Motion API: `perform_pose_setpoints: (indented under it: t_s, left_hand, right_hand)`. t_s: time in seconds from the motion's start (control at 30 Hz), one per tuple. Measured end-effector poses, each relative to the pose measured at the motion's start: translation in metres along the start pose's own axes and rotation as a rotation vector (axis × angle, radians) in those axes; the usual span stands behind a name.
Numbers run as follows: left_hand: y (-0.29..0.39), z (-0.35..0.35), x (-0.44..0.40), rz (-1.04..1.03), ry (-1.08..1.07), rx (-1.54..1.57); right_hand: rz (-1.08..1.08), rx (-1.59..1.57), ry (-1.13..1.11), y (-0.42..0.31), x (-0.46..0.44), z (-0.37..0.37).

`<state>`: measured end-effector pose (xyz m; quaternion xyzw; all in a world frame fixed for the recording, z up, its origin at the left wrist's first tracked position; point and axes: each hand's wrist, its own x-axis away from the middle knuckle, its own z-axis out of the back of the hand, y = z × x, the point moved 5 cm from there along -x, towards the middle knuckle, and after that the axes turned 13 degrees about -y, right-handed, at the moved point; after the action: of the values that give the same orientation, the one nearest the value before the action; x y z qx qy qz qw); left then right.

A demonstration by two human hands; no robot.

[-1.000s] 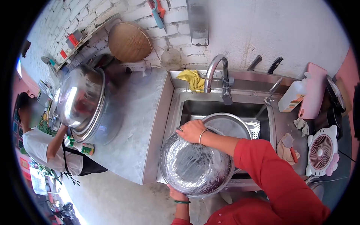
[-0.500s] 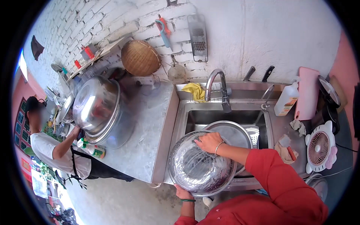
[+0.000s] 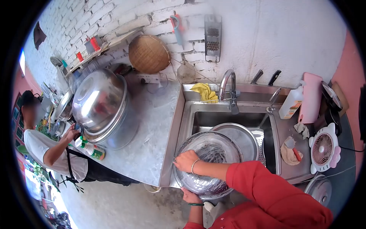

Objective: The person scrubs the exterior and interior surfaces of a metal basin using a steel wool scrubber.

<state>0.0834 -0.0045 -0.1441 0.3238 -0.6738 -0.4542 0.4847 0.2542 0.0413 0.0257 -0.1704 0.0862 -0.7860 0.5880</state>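
A large shiny metal basin (image 3: 213,152), streaked with white suds, is tilted over the front left of the sink. At its lower left rim is my left hand (image 3: 190,195), closed around the edge. My right hand (image 3: 187,161) presses on the basin's left side with the fingers curled; whatever lies under the fingertips is hidden. Behind the basin, a round metal lid or tray (image 3: 244,139) rests in the sink (image 3: 202,118), below the curved faucet (image 3: 228,89).
On the counter (image 3: 152,133) to the left stand stacked big metal bowls (image 3: 101,103) and a spray bottle (image 3: 93,149). A co-worker (image 3: 57,156) is beyond them. To the right are a white jug (image 3: 291,101), a pink cutting board (image 3: 310,97) and a small fan (image 3: 324,147).
My right hand has slid from the basin's upper middle to its left side. My left hand keeps its hold on the rim. The co-worker's hand has moved off the stacked bowls.
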Motion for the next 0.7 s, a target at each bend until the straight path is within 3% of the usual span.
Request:
perform_pose_setpoints:
  t_s: [0.17,0.3,0.43,0.57,0.7]
  left_hand:
    - [-0.022,0.006,-0.013,-0.027,-0.002,0.129]
    - [-0.009,0.005,-0.005,-0.079,0.028,0.099]
    - [-0.01,0.008,-0.01,-0.054,0.055,0.029]
    - [-0.011,0.008,-0.006,-0.018,0.057,0.032]
    - [-0.025,0.009,-0.014,-0.039,0.118,0.127]
  right_hand:
    - [0.263,0.057,-0.146,-0.05,0.021,-0.054]
    - [0.307,0.035,-0.089,-0.047,0.03,-0.051]
    - [0.126,-0.052,0.056,0.012,0.05,0.022]
    - [-0.245,-0.049,0.222,0.105,0.057,0.073]
    - [-0.415,-0.013,0.268,0.138,0.047,0.043]
